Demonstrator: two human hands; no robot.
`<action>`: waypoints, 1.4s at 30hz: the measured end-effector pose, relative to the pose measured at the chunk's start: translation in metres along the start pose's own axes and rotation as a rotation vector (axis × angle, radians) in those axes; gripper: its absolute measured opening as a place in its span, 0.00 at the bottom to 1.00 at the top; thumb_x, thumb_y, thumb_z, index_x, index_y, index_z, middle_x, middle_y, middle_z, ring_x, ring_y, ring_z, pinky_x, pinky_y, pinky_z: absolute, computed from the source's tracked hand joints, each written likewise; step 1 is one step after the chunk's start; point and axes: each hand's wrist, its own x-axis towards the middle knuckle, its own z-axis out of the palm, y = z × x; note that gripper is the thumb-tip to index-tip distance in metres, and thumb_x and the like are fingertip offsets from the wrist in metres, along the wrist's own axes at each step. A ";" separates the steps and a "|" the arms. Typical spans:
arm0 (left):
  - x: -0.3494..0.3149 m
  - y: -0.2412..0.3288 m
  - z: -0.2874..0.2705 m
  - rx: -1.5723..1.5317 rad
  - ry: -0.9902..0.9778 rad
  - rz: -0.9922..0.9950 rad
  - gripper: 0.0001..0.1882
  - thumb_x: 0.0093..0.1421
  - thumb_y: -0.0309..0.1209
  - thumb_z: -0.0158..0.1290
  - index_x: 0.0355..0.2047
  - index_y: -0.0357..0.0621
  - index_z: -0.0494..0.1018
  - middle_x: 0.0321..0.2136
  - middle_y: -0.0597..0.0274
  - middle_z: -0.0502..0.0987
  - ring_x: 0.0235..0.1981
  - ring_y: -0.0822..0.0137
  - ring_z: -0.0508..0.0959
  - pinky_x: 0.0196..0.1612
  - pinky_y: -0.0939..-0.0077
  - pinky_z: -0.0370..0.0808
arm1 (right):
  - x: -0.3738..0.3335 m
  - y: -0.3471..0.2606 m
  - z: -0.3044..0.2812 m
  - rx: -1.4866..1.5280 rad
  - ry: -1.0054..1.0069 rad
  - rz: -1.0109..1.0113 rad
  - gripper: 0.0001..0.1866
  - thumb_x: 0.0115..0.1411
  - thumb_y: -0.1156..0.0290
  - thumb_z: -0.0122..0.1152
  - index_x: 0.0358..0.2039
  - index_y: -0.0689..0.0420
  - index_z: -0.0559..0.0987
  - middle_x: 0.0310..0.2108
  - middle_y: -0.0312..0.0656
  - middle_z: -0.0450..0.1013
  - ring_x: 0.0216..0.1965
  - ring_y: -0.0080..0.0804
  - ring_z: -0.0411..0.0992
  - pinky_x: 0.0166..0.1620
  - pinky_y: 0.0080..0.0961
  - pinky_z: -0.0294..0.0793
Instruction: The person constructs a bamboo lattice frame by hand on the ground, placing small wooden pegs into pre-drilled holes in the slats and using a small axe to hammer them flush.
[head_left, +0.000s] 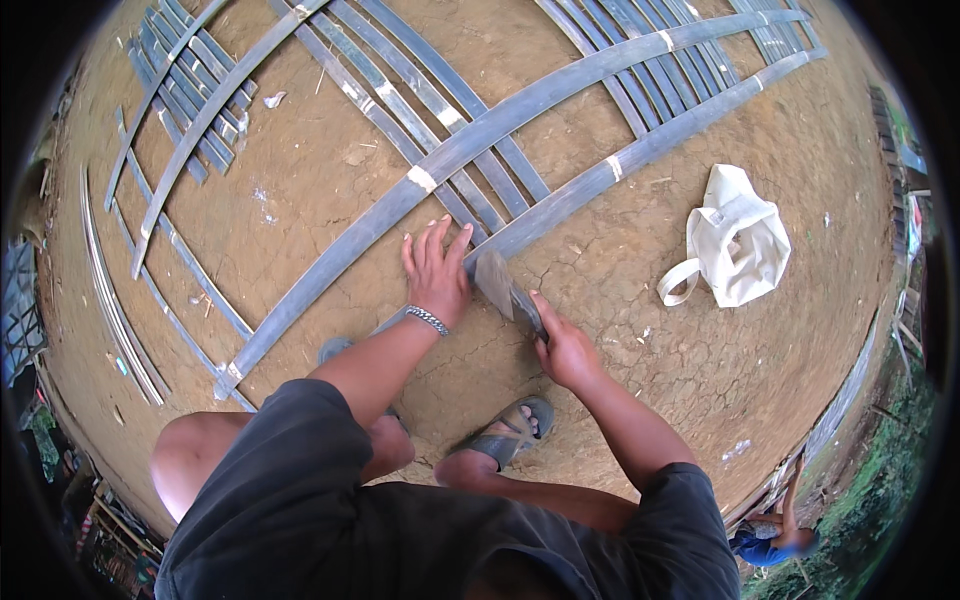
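My left hand (pixel 438 268) lies with fingers stretched out at the near ends of several crossing grey slats (pixel 462 212); no grip on them shows. In my right hand (pixel 568 352), the fingers are wrapped round the dark handle of a short tool (pixel 497 284) with a broad, flat, greyish-brown head. That head is beside the end of a long grey strip (pixel 560 204), close to my left hand; whether they touch, I cannot tell. A second long strip (pixel 500 122) runs across the slats farther out, with pale bands along it.
On the dirt ground (pixel 640 400), a white cloth bag (pixel 738 240) with a loop handle lies to the right. Another slatted frame (pixel 200 120) is at the far left, near thin loose strips (pixel 115 300). A person in blue (pixel 765 545) is at the lower right edge.
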 end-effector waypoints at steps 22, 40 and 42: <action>0.057 0.023 -0.075 0.484 -0.658 0.232 0.52 0.54 0.68 0.58 0.73 0.61 0.55 0.76 0.56 0.47 0.77 0.50 0.43 0.74 0.38 0.38 | -0.134 0.123 -0.064 -0.447 -0.191 0.615 0.44 0.62 0.74 0.58 0.75 0.39 0.52 0.55 0.54 0.64 0.53 0.55 0.70 0.53 0.47 0.75; 0.068 -0.037 -0.093 -0.063 -0.076 -0.069 0.34 0.62 0.52 0.58 0.61 0.43 0.70 0.62 0.48 0.69 0.68 0.51 0.64 0.72 0.51 0.56 | 0.101 0.075 -0.060 -0.600 0.572 0.308 0.32 0.71 0.51 0.50 0.68 0.55 0.64 0.64 0.57 0.63 0.64 0.56 0.62 0.65 0.52 0.60; 0.085 -0.087 -0.106 -0.127 0.194 -0.288 0.26 0.63 0.46 0.58 0.55 0.41 0.74 0.56 0.45 0.74 0.61 0.46 0.71 0.65 0.53 0.66 | 0.124 0.091 -0.058 -0.496 0.709 0.615 0.32 0.72 0.48 0.48 0.68 0.53 0.64 0.65 0.53 0.62 0.66 0.53 0.60 0.66 0.51 0.59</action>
